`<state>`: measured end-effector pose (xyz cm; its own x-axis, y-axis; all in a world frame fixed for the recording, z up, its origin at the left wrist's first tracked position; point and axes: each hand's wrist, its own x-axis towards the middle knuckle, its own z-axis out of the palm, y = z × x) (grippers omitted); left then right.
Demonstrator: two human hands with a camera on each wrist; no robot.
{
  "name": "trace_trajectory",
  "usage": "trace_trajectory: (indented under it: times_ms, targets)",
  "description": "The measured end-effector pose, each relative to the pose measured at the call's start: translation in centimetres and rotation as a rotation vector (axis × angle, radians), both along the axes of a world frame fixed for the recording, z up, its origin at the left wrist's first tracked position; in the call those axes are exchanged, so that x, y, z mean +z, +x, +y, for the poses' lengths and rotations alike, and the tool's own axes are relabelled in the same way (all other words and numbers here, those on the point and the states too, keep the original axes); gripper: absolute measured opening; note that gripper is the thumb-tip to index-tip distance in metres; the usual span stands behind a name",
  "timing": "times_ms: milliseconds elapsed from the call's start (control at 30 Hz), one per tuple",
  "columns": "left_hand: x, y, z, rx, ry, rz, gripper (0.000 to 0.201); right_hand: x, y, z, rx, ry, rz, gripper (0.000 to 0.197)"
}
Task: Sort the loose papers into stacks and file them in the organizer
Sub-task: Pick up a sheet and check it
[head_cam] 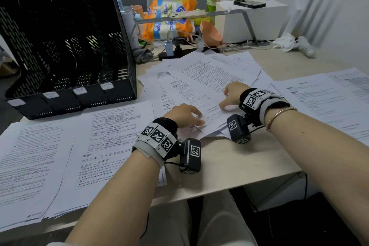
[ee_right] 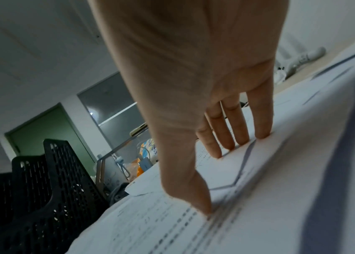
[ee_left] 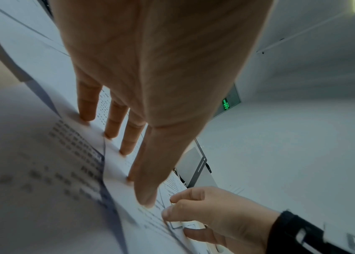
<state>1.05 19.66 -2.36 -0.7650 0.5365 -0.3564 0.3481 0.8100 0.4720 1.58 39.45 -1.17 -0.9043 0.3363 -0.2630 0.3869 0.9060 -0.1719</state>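
Observation:
A loose pile of printed papers [head_cam: 209, 72] covers the middle of the desk. My left hand [head_cam: 186, 115] lies on the pile's near edge; its straight fingers [ee_left: 115, 127] and thumb press on a sheet [ee_left: 67, 171]. My right hand [head_cam: 231, 96] rests just right of it, with fingertips [ee_right: 240, 135] and thumb spread and pressing the top sheet [ee_right: 161, 228]. Neither hand grips anything. The black mesh organizer [head_cam: 65, 50] stands empty at the back left, with several slots. Sorted sheets lie at the near left [head_cam: 30, 166], beside them [head_cam: 111, 136] and at the right [head_cam: 323, 104].
Behind the pile are a metal stand [head_cam: 247, 24] with a phone on it, cables, an orange bowl [head_cam: 211, 32], snack bags and a white box [head_cam: 253, 18]. A white game controller [head_cam: 303, 46] lies at the back right. The desk's front edge [head_cam: 229, 185] is close to my wrists.

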Motion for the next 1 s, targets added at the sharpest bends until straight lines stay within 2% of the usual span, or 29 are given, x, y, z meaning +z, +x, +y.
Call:
trace_trajectory:
  times_ms: [67,133,200,267,400,433,533,600,700,800,867,933,1000]
  targets:
    - [0.0,0.0,0.0,0.006,-0.001,0.002,0.046,-0.1,0.0,-0.1,0.013,-0.018,-0.019,0.066]
    - [0.1,0.1,0.0,0.007,-0.001,0.005,0.046,-0.1,-0.1,-0.1,0.010,-0.016,-0.026,0.065]
    - [0.2,0.2,0.0,0.004,-0.006,0.007,0.046,-0.1,-0.4,0.0,0.009,-0.005,-0.033,0.056]
    - [0.3,0.2,-0.1,0.004,-0.005,0.002,0.046,0.1,-0.5,-0.2,0.010,0.026,-0.022,0.035]
    - [0.5,0.2,-0.1,-0.005,-0.004,-0.001,0.046,0.2,-0.7,-0.6,0.005,0.048,-0.016,0.031]
    - [0.6,0.3,-0.1,-0.008,-0.008,0.000,0.046,0.2,-0.8,-0.4,0.025,0.049,-0.029,0.032]
    - [0.6,0.2,-0.1,-0.007,-0.012,-0.010,0.046,0.1,-1.0,0.3,0.051,0.031,-0.043,0.056]
    - [0.6,0.1,0.0,-0.012,-0.020,-0.013,0.045,0.1,-0.9,0.2,0.058,0.019,-0.053,0.061]
    - [1.1,0.0,0.4,-0.010,-0.026,-0.020,0.042,0.1,-0.9,0.2,0.049,0.035,-0.042,0.035]
    - [1.3,-0.3,0.8,-0.009,-0.013,-0.038,0.020,0.2,-1.0,0.2,0.044,0.024,-0.018,0.040]
    - [1.5,-0.5,1.0,0.022,0.016,-0.029,0.017,0.2,-1.1,0.2,0.039,0.024,-0.017,0.037]
    - [1.9,-0.6,1.1,0.052,0.056,-0.006,0.034,0.1,-1.2,0.3,0.036,0.029,-0.010,0.031]
    - [2.2,-0.7,1.3,0.075,0.075,0.007,0.037,0.1,-1.4,0.5,0.036,0.034,-0.003,0.025]
